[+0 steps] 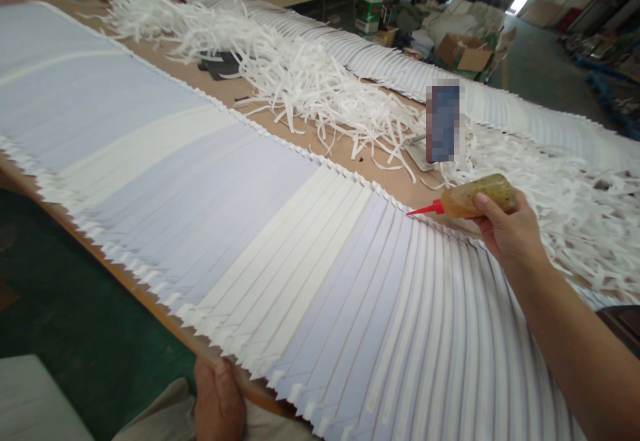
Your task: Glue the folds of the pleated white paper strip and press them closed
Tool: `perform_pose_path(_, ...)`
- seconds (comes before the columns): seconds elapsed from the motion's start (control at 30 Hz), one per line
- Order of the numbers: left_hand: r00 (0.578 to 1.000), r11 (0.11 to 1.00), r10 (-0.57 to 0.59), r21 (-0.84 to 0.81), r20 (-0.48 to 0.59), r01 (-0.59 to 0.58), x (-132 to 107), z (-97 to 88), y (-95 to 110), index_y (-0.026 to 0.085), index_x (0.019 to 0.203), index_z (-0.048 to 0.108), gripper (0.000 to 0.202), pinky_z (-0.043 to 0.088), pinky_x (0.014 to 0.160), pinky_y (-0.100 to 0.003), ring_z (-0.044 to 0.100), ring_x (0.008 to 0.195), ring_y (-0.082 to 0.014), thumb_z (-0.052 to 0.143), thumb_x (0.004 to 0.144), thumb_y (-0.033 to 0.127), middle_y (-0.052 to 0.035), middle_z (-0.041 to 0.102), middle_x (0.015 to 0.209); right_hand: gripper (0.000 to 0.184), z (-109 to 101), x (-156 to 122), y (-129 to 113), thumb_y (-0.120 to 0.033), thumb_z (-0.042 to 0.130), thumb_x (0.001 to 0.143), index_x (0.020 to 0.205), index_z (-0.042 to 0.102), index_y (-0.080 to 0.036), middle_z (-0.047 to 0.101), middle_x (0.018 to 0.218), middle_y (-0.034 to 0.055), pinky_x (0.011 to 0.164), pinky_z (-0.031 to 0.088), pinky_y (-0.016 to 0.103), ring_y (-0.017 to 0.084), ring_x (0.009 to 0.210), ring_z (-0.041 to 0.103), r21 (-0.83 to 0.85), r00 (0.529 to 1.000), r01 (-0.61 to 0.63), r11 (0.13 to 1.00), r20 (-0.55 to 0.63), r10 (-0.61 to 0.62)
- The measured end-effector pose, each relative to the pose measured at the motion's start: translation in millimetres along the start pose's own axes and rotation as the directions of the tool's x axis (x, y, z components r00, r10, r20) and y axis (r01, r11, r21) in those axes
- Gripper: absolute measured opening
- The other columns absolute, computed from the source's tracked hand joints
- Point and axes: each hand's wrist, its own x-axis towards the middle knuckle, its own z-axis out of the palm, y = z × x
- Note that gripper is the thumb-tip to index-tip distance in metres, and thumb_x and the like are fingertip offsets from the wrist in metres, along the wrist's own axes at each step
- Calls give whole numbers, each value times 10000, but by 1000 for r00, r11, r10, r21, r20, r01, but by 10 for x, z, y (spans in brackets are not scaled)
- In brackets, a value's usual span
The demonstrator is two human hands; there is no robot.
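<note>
In my right hand (510, 227) is a squeeze bottle (480, 195) with yellowish-brown contents and a red nozzle. My fingers are closed around its body. The bottle tilts left, and the nozzle tip is at the upper edge of the overlapping paper strips (345, 281). These white and pale-lavender sheets fan across the table in a long row, with folded tabs along the near edge. Low in the view, my left hand (219, 397) is at the table's front edge, beside a trousered leg; how its fingers are closed does not show clearly.
Loose white paper strips (320, 81) pile up along the brown table (320, 135). Beyond them runs another row of overlapping sheets (370, 57). A blurred-out upright object (444, 121) stands among the strips. Cardboard boxes (463, 53) sit farther back on the floor.
</note>
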Motion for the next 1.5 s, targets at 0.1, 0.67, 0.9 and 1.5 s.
perform_pose_path(0.1, 1000, 999, -28, -31, 2, 28, -36, 6, 82, 242, 1080, 462, 312, 530, 1015, -572, 644, 1086, -372, 316, 1017, 511, -137, 584, 1127, 673, 24, -7, -16, -288, 1016, 540, 1097, 645, -220, 715, 1035, 14, 780, 632, 338, 176, 885, 687, 10, 1000, -9, 1000, -9, 9)
perform_pose_path(0.67, 999, 999, -19, -36, -38, 17, -51, 11, 183, 231, 1130, 457, 374, 506, 1069, -573, 613, 1169, -384, 281, 1032, 546, -140, 561, 1175, 583, 33, -225, -99, -280, 994, 573, 1066, 685, -250, 715, 978, -25, 748, 616, 262, 145, 865, 681, 4, 1000, -1, 1000, 20, 1)
perform_pose_path(0.9, 998, 997, -64, -48, -27, 63, -64, -4, 273, 222, 1186, 448, 373, 499, 1080, -575, 604, 1203, -385, 280, 1047, 525, -136, 545, 1196, 527, -40, -548, -175, -336, 988, 628, 1072, 708, -287, 718, 1003, -18, 853, 624, 332, 173, 907, 691, -43, 999, 5, 999, 52, -3)
perform_pose_path(1.5, 988, 981, 120, -139, -93, -132, -58, -1, 281, 183, 1150, 472, 368, 491, 1016, -537, 577, 1039, -304, 335, 1043, 507, -129, 550, 1085, 588, -196, -1696, -271, -385, 942, 696, 1227, 702, -309, 705, 1071, 15, 798, 609, 338, 199, 896, 681, -166, 990, -34, 986, 128, 56)
